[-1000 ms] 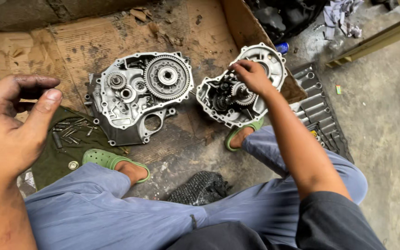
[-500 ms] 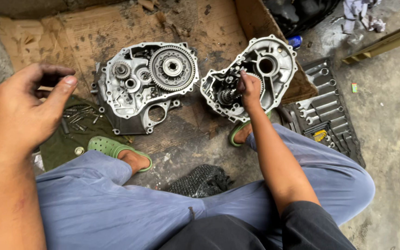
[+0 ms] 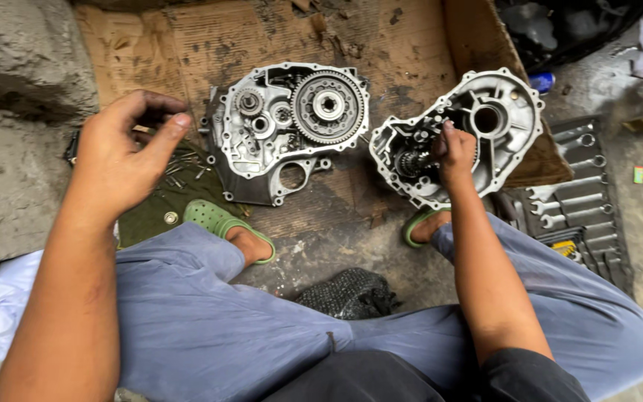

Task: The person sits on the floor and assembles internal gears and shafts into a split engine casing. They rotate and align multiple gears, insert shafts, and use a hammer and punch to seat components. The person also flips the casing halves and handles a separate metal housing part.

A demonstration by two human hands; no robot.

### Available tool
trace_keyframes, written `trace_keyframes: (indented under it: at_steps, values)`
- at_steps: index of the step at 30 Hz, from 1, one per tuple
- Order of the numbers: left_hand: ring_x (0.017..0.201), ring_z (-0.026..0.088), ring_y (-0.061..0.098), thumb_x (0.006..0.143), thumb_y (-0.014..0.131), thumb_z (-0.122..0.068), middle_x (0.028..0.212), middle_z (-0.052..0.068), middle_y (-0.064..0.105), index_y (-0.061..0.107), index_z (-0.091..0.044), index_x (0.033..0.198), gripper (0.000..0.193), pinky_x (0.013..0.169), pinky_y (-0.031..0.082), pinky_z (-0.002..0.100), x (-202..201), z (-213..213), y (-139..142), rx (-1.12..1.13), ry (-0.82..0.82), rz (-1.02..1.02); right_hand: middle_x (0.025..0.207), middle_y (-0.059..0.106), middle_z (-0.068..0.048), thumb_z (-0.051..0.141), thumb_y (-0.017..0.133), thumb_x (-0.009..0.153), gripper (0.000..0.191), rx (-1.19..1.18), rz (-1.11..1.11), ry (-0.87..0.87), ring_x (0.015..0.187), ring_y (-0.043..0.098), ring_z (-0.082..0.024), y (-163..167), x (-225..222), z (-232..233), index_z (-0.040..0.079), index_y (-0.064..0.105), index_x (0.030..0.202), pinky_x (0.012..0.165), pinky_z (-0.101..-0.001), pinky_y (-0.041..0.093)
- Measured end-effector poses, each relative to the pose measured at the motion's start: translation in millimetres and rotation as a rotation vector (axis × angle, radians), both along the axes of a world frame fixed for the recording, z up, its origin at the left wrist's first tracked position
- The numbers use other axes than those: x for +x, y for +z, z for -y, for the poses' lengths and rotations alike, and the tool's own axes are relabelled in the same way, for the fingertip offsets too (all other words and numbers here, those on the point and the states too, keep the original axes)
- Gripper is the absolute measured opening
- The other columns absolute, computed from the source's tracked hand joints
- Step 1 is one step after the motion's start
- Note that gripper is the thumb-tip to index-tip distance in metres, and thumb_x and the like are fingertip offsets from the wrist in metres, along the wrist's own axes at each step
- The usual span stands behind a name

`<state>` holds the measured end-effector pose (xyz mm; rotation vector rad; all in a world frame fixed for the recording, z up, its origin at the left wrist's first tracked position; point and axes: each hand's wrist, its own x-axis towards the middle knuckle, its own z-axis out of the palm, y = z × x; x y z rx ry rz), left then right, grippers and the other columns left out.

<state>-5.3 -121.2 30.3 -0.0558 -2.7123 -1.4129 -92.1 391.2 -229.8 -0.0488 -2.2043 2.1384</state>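
Pinching a gear shaft inside the casing half (image 3: 459,134) at two o'clock, the right hand (image 3: 454,152) could slip on grease, while the left hand (image 3: 124,156) hovers loosely curled, empty.

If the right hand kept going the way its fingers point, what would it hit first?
The right hand points down into the right engine case half. It would likely meet the gear shafts inside first; they look almost touched already, though depth is hard to judge.

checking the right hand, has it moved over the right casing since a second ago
Yes. The right hand has slid from the round opening at the far end of the right casing toward the near end, onto the gear shafts.
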Motion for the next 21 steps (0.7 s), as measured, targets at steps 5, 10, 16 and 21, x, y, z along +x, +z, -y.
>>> trace_keyframes:
  at_steps: [5,10,16,21]
  values:
    - [0.086,0.007,0.065,0.102,0.075,-0.019,0.099,0.004,0.073,0.072,-0.003,0.114,0.021,0.074,0.051,0.023,-1.5,0.2,0.2,0.002,0.028,0.029,0.055,0.043,-0.002,0.037,0.055,0.11,0.057,-0.076,0.004,-0.022,0.048,0.039,-0.014,1.7,3.6,4.5,0.011,0.043,0.06,0.048,-0.0291,0.033]
    - [0.086,0.008,0.066,0.101,0.076,-0.02,0.099,0.003,0.074,0.073,-0.003,0.115,0.022,0.074,0.052,0.023,-2.7,-0.8,-1.4,-0.04,0.014,0.021,0.056,0.042,-0.002,0.036,0.053,0.111,0.055,-0.149,0.009,-0.013,0.049,0.037,-0.013,2.1,4.2,6.6,0.012,0.042,0.063,0.049,-0.0291,0.031]
    - [0.087,0.009,0.066,0.099,0.076,-0.02,0.098,0.004,0.074,0.073,-0.003,0.113,0.022,0.073,0.052,0.024,-5.9,0.7,-4.1,-0.05,0.02,0.046,0.055,0.041,-0.003,0.048,0.043,0.112,0.064,-0.032,-0.02,-0.004,0.049,0.037,-0.015,1.6,6.6,7.4,0.01,0.043,0.061,0.05,-0.0298,0.03]
    - [0.089,0.009,0.066,0.102,0.075,-0.02,0.101,0.005,0.073,0.072,-0.002,0.116,0.022,0.076,0.052,0.025,-5.0,2.1,-6.7,-0.057,-0.001,0.047,0.053,0.042,-0.002,0.064,0.024,0.109,0.077,0.039,0.02,0.064,0.048,0.038,-0.014,-3.1,3.2,-3.0,0.01,0.044,0.058,0.05,-0.0284,0.028]
